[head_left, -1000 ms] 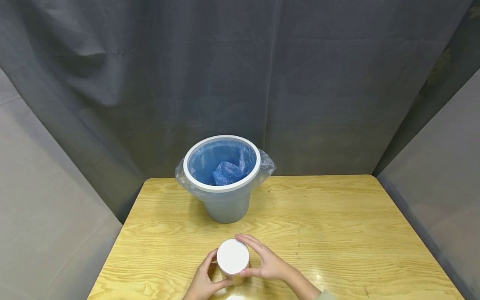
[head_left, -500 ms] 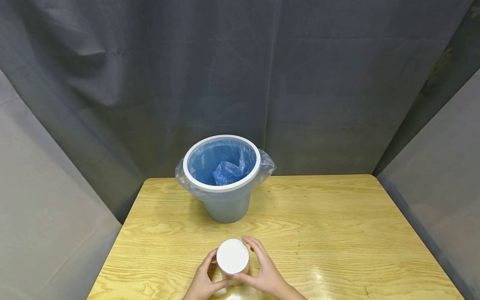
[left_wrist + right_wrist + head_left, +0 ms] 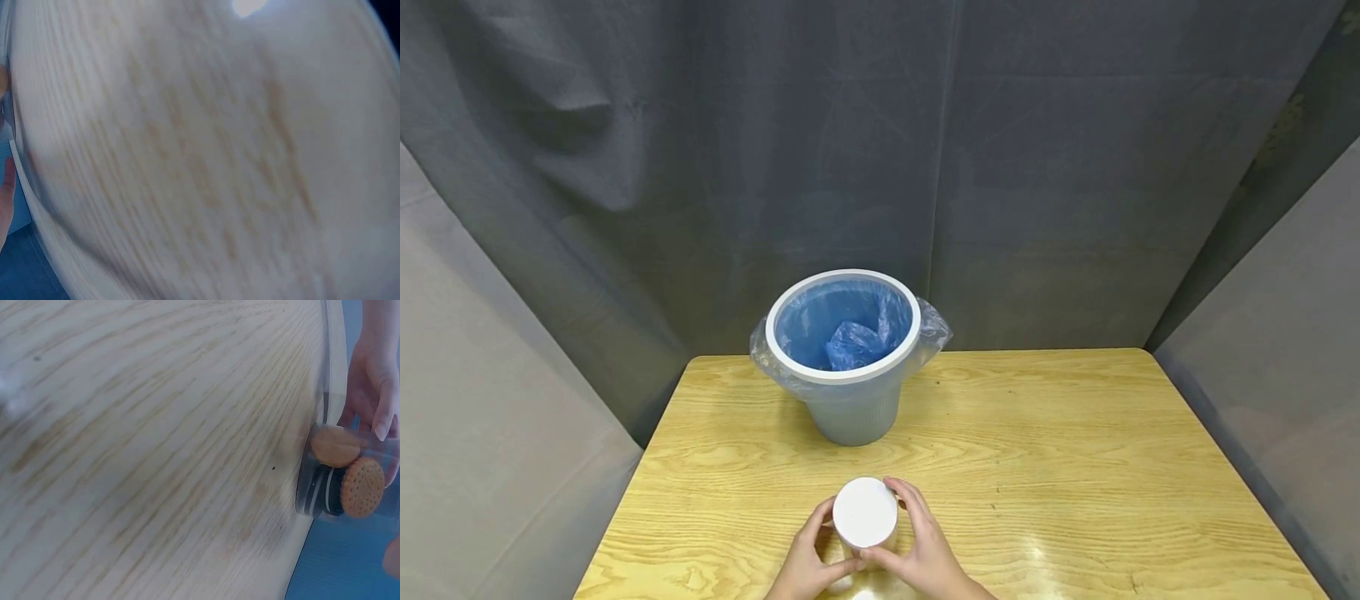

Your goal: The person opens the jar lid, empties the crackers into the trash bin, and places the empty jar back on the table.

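Note:
A clear round jar (image 3: 305, 487) with a white lid (image 3: 865, 512) stands near the front of the table in the head view. Biscuits (image 3: 362, 487) show through its wall in the right wrist view, some pale and some dark with white filling. My left hand (image 3: 805, 562) grips the jar's side from the left, thumb at the front. From the right, my right hand (image 3: 925, 554) holds the lid's edge, thumb in front and fingers at the back. In the left wrist view only bits of fingers (image 3: 6, 194) show at the left edge.
Behind the jar, toward the table's back edge, stands a grey-blue bin (image 3: 853, 417) with a white rim and a blue plastic bag inside it. The wooden table (image 3: 1075, 467) is bounded by a dark curtain (image 3: 820, 150) at the back and pale panels at both sides.
My right hand has swung round the lid, its wrist moving toward the front and left; its fingers came slightly away from the lid's back, then closed in again. My left hand and the jar stayed put.

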Available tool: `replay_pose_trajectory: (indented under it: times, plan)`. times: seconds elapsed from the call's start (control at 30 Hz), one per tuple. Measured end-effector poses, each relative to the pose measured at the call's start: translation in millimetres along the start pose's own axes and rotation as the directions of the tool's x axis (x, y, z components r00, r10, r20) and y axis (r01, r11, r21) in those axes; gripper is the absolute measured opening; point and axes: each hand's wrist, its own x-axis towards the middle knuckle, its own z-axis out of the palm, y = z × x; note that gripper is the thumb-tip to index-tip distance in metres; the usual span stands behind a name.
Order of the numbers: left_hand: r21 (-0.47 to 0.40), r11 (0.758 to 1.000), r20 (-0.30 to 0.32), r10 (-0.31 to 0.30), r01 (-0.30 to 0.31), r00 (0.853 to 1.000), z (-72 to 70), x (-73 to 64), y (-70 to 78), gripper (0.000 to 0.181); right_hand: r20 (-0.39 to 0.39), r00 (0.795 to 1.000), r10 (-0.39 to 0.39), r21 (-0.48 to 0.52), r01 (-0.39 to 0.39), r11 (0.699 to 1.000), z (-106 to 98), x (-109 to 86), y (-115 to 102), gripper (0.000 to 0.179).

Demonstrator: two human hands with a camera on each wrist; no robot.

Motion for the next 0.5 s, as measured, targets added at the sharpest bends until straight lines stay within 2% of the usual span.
replay_pose_trajectory:
  times: [0.3,0.5]
  plan:
    - [-0.011,1.000,-0.012,0.010,-0.010,1.000,1.2,0.2,-1.3,0.076,0.000,1.000,0.004,0.004,-0.004,1.000,1.4,-1.6,8.7,0.084]
    - [0.001,1.000,-0.032,-0.002,0.002,0.999,6.7,2.1,-22.8,0.078,0.019,0.999,0.037,0.002,-0.038,0.999,-0.3,-2.2,9.5,0.084]
